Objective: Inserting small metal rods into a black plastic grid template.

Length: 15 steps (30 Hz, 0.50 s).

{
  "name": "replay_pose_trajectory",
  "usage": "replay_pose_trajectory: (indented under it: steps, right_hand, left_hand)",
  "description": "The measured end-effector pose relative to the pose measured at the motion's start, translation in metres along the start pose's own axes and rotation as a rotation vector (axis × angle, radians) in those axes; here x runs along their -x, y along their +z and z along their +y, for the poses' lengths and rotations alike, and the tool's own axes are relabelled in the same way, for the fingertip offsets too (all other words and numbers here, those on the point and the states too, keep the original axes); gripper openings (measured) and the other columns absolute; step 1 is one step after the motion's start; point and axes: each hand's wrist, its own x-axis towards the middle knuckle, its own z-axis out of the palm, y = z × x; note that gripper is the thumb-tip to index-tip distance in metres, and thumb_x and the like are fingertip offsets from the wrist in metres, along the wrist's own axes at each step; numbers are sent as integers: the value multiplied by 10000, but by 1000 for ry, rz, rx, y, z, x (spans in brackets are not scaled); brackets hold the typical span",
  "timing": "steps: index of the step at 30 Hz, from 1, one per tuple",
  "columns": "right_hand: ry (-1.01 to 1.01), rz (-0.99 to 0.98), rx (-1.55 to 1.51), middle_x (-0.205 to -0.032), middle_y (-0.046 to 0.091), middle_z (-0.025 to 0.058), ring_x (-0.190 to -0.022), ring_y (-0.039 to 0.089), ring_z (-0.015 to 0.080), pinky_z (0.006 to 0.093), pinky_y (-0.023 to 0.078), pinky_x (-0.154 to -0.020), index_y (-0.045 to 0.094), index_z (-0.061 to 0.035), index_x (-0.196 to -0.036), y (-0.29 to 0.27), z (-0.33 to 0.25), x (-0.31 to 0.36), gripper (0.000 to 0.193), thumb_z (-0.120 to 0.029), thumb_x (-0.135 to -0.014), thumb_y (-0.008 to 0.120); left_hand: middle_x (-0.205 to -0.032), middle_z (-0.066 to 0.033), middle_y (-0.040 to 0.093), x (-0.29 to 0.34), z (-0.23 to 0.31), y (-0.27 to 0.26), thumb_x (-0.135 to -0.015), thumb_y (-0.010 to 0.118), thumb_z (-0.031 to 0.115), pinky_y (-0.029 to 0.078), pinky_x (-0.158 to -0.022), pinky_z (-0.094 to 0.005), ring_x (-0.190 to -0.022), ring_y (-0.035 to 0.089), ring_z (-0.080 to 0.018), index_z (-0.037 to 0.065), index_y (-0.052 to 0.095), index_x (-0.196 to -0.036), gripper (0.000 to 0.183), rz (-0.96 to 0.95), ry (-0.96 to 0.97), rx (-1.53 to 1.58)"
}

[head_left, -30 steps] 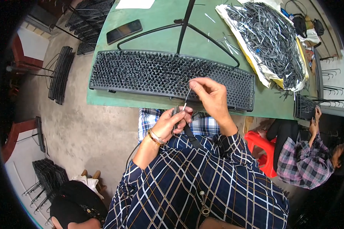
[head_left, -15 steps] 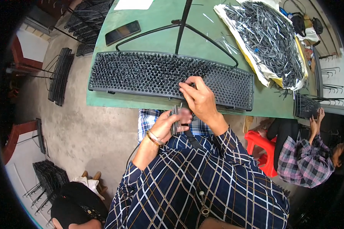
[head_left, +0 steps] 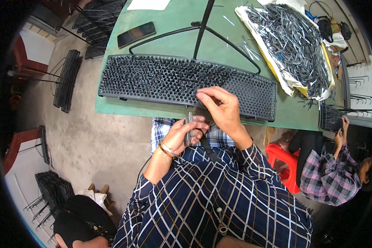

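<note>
A long black perforated panel lies along the near edge of the green table. Its left and middle parts bristle with upright dark bits, while the right end shows rows of bare holes. Over the front middle of the panel, my right hand has thumb and fingertips pinched together; whatever may be between them is too small to make out. Below the table edge, my left hand is closed around a small bundle of thin dark grey strips, which stand up between thumb and fingers.
Black metal rods rise behind the panel. A phone and white paper lie on the table. An open sack of similar strips lies at far right. A co-worker handles another panel beside a red stool.
My right hand has drawn slightly right and back from the panel's surface. My left hand's fingers have shifted around the strips. The whole view has moved a little.
</note>
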Motion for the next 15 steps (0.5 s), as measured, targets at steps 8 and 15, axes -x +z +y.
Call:
replay_pose_trajectory:
  steps: [8,15]
  right_hand:
    - [-334,83,122,-809,637,118,-713,626,250,314,498,-623,645,12,-864,36,17,-20,110,-49,-772,640]
    - [-350,85,187,-811,640,122,-712,624,261,326,500,-615,647,6,-855,37,16,-22,97,-45,-773,636]
  left_hand:
    - [-928,-98,595,2,-2,2,-916,467,136,341,-498,-188,-616,436,-67,-8,515,-1115,250,0,36,-73]
    - [-926,-113,592,3,1,-5,-876,481,76,369,-509,-187,-632,454,-68,-43,534,-1072,235,9,25,-19]
